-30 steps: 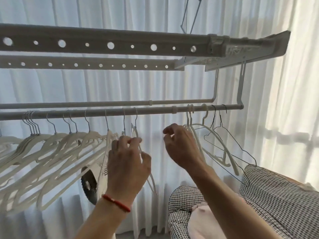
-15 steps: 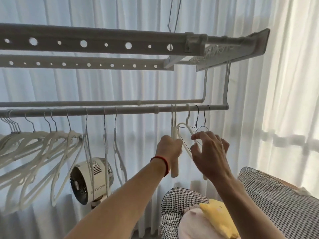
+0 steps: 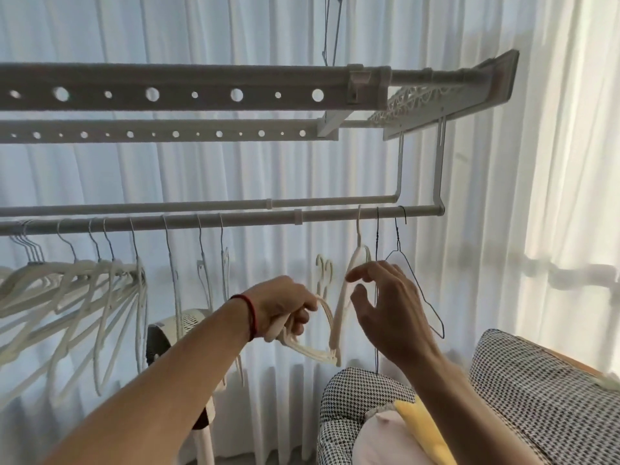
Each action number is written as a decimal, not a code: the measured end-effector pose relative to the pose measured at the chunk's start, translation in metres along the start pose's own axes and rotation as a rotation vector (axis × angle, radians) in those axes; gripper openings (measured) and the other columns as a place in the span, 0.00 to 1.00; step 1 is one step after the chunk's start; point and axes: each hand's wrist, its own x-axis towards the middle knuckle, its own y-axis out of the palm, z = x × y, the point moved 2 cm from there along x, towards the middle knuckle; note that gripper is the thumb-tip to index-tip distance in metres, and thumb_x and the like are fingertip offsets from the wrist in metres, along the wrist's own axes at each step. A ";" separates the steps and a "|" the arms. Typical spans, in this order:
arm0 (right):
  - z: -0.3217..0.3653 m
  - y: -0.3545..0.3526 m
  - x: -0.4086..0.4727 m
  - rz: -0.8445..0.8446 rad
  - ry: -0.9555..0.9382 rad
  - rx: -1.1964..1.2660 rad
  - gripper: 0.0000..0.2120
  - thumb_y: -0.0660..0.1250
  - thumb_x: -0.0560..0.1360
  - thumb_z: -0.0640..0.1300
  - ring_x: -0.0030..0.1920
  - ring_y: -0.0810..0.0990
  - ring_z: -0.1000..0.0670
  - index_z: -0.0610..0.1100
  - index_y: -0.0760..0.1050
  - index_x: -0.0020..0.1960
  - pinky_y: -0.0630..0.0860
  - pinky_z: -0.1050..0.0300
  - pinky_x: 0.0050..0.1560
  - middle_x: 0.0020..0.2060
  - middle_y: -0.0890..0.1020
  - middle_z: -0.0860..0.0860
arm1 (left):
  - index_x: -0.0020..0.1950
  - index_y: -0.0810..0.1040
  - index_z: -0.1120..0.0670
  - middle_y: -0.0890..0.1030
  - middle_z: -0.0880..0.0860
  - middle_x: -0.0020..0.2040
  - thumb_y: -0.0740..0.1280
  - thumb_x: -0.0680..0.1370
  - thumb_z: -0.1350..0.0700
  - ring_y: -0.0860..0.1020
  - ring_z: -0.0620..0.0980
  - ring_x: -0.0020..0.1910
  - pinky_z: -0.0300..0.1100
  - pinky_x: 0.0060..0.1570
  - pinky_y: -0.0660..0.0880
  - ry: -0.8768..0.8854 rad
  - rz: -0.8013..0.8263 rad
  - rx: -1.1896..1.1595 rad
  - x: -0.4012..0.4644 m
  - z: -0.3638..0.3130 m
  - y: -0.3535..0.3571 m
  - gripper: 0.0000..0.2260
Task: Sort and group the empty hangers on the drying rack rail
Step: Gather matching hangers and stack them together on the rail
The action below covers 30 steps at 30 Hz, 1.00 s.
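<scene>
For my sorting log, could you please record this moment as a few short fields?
left hand: grips a bunch of white hangers, off the rail
right hand: open beside a white hanger on the rail
far left: white hanger group
far right: black wire hangers

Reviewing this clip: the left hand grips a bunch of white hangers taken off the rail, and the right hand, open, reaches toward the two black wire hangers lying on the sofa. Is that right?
Not quite. In the head view the wire hangers are not on the sofa; they hang from the rail, near its right end. The rest holds: the left hand grips a bunch of white hangers off the rail, and the right hand is open beside the wire ones.
</scene>
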 end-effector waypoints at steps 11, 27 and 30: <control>0.063 0.039 -0.002 0.200 0.071 0.236 0.03 0.67 0.78 0.48 0.40 0.84 0.57 0.51 0.79 0.47 0.82 0.53 0.46 0.39 0.84 0.58 | 0.48 0.69 0.58 0.68 0.56 0.28 0.71 0.65 0.56 0.71 0.54 0.23 0.43 0.27 0.71 0.005 0.149 0.010 -0.112 0.028 -0.098 0.17; 0.050 0.069 -0.024 0.658 0.276 0.622 0.15 0.68 0.80 0.53 0.23 0.69 0.50 0.43 0.73 0.41 0.65 0.60 0.22 0.26 0.71 0.50 | 0.46 0.84 0.51 0.83 0.50 0.37 0.71 0.79 0.58 0.81 0.45 0.37 0.39 0.39 0.76 0.346 -0.009 0.711 -0.098 0.027 -0.233 0.04; 0.051 0.047 -0.022 0.632 0.442 0.950 0.21 0.73 0.76 0.53 0.22 0.60 0.53 0.33 0.74 0.46 0.58 0.66 0.19 0.29 0.64 0.47 | 0.45 0.82 0.45 0.81 0.44 0.37 0.67 0.81 0.55 0.77 0.38 0.34 0.35 0.36 0.74 0.521 -0.255 0.871 -0.080 0.010 -0.214 0.08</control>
